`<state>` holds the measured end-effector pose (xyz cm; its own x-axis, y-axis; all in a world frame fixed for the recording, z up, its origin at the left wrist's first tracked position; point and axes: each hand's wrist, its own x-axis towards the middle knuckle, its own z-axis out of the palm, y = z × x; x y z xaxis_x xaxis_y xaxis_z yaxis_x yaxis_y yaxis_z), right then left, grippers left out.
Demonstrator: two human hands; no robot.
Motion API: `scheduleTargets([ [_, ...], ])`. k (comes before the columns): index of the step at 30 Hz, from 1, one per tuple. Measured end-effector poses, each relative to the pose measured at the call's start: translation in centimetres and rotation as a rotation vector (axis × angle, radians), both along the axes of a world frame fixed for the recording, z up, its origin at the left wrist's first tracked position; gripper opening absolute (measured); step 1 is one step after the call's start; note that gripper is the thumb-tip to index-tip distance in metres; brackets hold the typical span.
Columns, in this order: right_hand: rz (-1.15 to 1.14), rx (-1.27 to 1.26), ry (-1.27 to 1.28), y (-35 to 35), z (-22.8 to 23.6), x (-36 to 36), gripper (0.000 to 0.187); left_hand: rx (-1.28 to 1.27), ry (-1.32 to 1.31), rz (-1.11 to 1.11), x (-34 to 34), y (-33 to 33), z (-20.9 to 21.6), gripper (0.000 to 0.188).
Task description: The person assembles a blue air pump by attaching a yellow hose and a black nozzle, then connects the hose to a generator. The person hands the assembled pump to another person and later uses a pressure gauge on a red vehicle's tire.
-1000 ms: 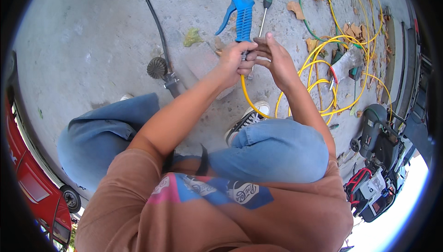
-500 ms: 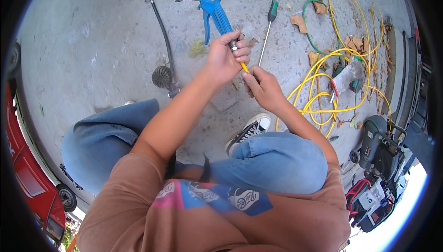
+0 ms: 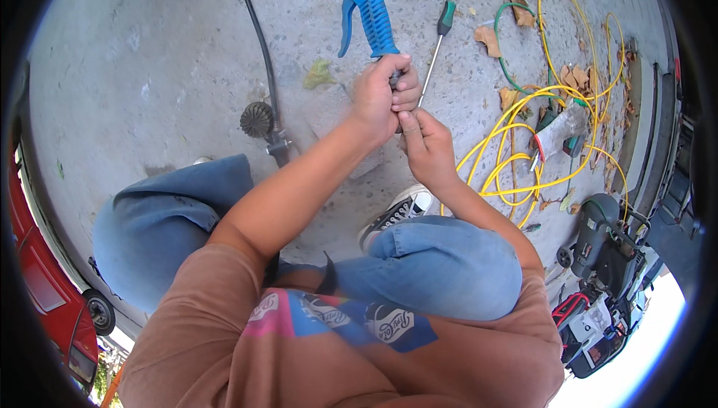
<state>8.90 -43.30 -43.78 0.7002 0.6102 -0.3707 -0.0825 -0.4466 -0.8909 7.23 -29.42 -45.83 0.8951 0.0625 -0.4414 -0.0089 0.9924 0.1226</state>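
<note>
A blue air blow gun (image 3: 366, 15) points away from me, its bent metal nozzle at the top edge. My left hand (image 3: 380, 101) is wrapped round the fitting at the base of its handle. Just below, my right hand (image 3: 430, 146) pinches the end of the yellow air hose (image 3: 529, 98), pressed against the left hand. The fingers hide that hose end and the joint. Right of the gun lies a screwdriver (image 3: 446, 17) with a green and black handle. On the left a black hose (image 3: 266, 56) with a brass tip runs beside a round ridged black piece (image 3: 257, 119).
Loops of yellow hose and a thin green hose (image 3: 502, 53) spread over the concrete at the right among dry leaves (image 3: 488, 40). Wheeled dark equipment (image 3: 598, 236) stands at the lower right. A red vehicle (image 3: 48, 296) is at the left edge. My shoe (image 3: 396, 212) rests below my hands.
The blow gun and my left hand have shifted slightly right, the gun also appearing farther up. My hands have closed together, hiding the short yellow length that showed between them.
</note>
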Motion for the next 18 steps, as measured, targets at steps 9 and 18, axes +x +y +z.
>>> scheduleTargets([
  [9,0.047,-0.010,-0.026,-0.2,2.2,5.3,0.049,0.837,0.397,0.044,-1.1,-4.3,-1.2,0.025],
  [18,-0.163,-0.158,0.281,5.5,4.7,6.8,0.031,1.119,0.432,-0.236,-1.2,-6.4,-0.6,0.033],
])
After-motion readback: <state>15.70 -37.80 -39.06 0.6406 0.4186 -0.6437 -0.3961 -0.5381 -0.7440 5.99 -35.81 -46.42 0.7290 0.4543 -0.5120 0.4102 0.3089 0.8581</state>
